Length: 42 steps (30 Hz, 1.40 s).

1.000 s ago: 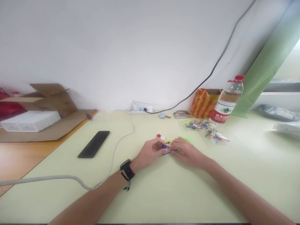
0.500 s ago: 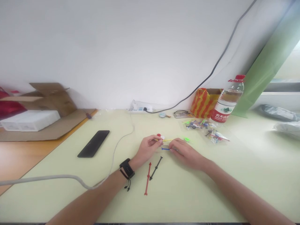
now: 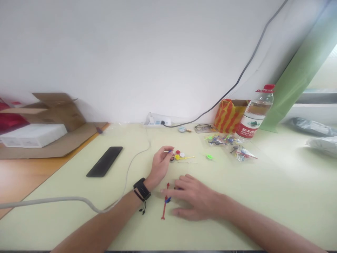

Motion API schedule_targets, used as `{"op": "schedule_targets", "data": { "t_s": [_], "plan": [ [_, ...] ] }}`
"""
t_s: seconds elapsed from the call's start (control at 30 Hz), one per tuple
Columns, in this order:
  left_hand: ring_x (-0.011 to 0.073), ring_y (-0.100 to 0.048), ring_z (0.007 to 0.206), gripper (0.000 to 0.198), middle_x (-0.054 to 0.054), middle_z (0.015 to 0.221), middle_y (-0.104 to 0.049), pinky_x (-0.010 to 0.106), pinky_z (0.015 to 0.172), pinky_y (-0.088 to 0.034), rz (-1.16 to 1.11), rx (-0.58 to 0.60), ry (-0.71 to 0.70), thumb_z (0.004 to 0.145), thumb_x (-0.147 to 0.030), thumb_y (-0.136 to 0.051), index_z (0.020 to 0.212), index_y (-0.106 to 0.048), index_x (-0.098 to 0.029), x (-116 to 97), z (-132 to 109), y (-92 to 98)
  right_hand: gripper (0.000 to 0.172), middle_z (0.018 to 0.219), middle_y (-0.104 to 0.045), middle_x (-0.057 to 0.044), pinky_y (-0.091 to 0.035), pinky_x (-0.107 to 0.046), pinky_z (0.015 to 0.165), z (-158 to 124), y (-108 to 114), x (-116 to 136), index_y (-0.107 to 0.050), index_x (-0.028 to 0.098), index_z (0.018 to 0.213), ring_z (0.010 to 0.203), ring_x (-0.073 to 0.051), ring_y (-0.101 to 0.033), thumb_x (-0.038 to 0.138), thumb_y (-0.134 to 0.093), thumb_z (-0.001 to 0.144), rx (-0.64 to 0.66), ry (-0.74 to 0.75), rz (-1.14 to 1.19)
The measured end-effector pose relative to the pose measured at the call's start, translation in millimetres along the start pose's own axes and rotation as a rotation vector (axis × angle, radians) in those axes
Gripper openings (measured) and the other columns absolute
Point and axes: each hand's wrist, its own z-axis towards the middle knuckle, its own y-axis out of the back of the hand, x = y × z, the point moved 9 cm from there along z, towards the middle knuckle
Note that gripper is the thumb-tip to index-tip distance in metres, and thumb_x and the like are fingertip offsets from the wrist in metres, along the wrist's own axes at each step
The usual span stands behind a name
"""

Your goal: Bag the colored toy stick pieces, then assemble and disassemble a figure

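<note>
My left hand [image 3: 160,164] is closed in a pinch, with a small blue plastic piece [image 3: 170,151] showing at its fingertips. My right hand [image 3: 196,197] hovers low over the table, fingers spread and slightly blurred. Under its fingers lies a dark arrow-shaped stick, mostly covered, with a blue stick end [image 3: 168,200] touching or close to the red arrow stick [image 3: 164,209]. Beside the left fingertips are a red disc [image 3: 178,152], a white disc [image 3: 182,155], a yellow disc [image 3: 177,157] with a yellow stick [image 3: 188,157], and a thin white stick [image 3: 187,162].
A bright green disc [image 3: 209,157] sits to the right, before bags of plastic parts [image 3: 240,153]. A water bottle [image 3: 255,112] and striped bag [image 3: 229,117] stand behind. A black phone [image 3: 105,161] and a white cable [image 3: 127,179] are on the left.
My right hand has moved toward me and opened, and the blue stick now lies by the red one. My left hand let go of the yellow stick and pinches a blue piece.
</note>
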Motion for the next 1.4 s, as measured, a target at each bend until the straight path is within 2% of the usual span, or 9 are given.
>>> {"op": "schedule_targets", "data": {
  "t_s": [0.07, 0.17, 0.37, 0.5, 0.67, 0.83, 0.93, 1.13, 1.4],
  "plan": [
    [0.0203, -0.071, 0.089, 0.023, 0.006, 0.096, -0.075, 0.033, 0.082, -0.055, 0.007, 0.000, 0.002, 0.088, -0.034, -0.067, 0.104, -0.070, -0.018, 0.5, 0.2, 0.0, 0.050, 0.104, -0.064, -0.008, -0.042, -0.038, 0.090, 3.9, -10.6, 13.0, -0.055, 0.029, 0.144, 0.088, -0.022, -0.056, 0.052, -0.053, 0.100, 0.055, 0.069, -0.043],
    [0.0201, -0.070, 0.087, 0.022, 0.006, 0.092, -0.074, 0.033, 0.081, -0.055, 0.011, 0.007, 0.006, 0.088, -0.034, -0.066, 0.103, -0.071, -0.019, 1.3, 0.5, -0.9, 0.044, 0.103, -0.065, -0.008, -0.041, -0.037, 0.092, 5.3, -13.6, 10.3, -0.059, 0.028, 0.141, 0.089, -0.022, -0.056, 0.048, -0.049, 0.103, 0.068, 0.052, -0.050],
    [0.0205, -0.070, 0.086, 0.023, 0.005, 0.089, -0.074, 0.033, 0.079, -0.054, 0.016, 0.003, 0.015, 0.087, -0.035, -0.067, 0.103, -0.070, -0.019, 4.2, 2.2, 0.2, 0.039, 0.105, -0.066, -0.009, -0.044, -0.038, 0.092, -1.0, 0.2, -25.1, -0.061, 0.025, 0.137, 0.096, -0.023, -0.061, 0.040, -0.053, 0.102, 0.032, -0.100, -0.007],
    [0.0207, -0.070, 0.087, 0.023, 0.005, 0.091, -0.074, 0.033, 0.079, -0.054, 0.023, -0.005, 0.018, 0.087, -0.035, -0.067, 0.103, -0.070, -0.019, 5.1, 3.0, 1.9, 0.035, 0.106, -0.068, -0.009, -0.046, -0.039, 0.093, -7.0, 11.5, -53.0, -0.062, 0.024, 0.135, 0.101, -0.024, -0.063, 0.035, -0.051, 0.103, -0.039, -0.210, -0.011],
    [0.0200, -0.069, 0.086, 0.022, 0.005, 0.096, -0.073, 0.031, 0.077, -0.052, 0.041, -0.011, 0.014, 0.087, -0.035, -0.067, 0.102, -0.070, -0.019, 4.7, 3.7, 2.7, 0.022, 0.097, -0.071, -0.007, -0.047, -0.035, 0.082, -15.6, 19.6, -90.1, -0.070, 0.024, 0.113, 0.094, -0.022, -0.066, 0.029, -0.051, 0.104, -0.154, -0.340, -0.037],
    [0.0205, -0.069, 0.087, 0.022, 0.005, 0.095, -0.073, 0.032, 0.077, -0.052, 0.059, -0.005, 0.006, 0.088, -0.036, -0.067, 0.103, -0.070, -0.020, 4.5, 3.6, 3.2, 0.016, 0.093, -0.072, -0.005, -0.046, -0.033, 0.074, -24.6, 23.4, -118.0, -0.070, 0.022, 0.097, 0.088, -0.021, -0.066, 0.024, -0.054, 0.100, -0.209, -0.489, -0.053],
    [0.0207, -0.069, 0.088, 0.022, 0.005, 0.097, -0.073, 0.032, 0.076, -0.052, 0.057, -0.003, -0.005, 0.088, -0.036, -0.067, 0.102, -0.070, -0.020, 3.6, 3.4, 2.9, 0.016, 0.093, -0.073, -0.005, -0.045, -0.032, 0.072, -26.5, 26.7, -119.7, -0.069, 0.022, 0.095, 0.085, -0.022, -0.066, 0.022, -0.054, 0.099, -0.231, -0.517, -0.065],
    [0.0197, -0.068, 0.086, 0.022, 0.006, 0.099, -0.073, 0.031, 0.076, -0.052, 0.066, -0.003, -0.011, 0.088, -0.036, -0.067, 0.101, -0.070, -0.019, 3.2, 3.1, 1.6, 0.019, 0.096, -0.074, -0.004, -0.046, -0.031, 0.078, -19.0, 21.0, -101.2, -0.072, 0.025, 0.108, 0.090, -0.020, -0.068, 0.022, -0.056, 0.098, -0.199, -0.386, 0.052],
    [0.0184, -0.067, 0.085, 0.022, 0.005, 0.096, -0.072, 0.029, 0.076, -0.052, 0.093, 0.010, -0.014, 0.089, -0.036, -0.066, 0.103, -0.070, -0.019, 2.9, 3.2, 0.7, 0.011, 0.097, -0.074, -0.001, -0.042, -0.030, 0.072, -26.1, 24.0, -130.9, -0.066, 0.024, 0.096, 0.085, -0.019, -0.066, 0.025, -0.055, 0.096, -0.259, -0.631, 0.003]
  ]
}}
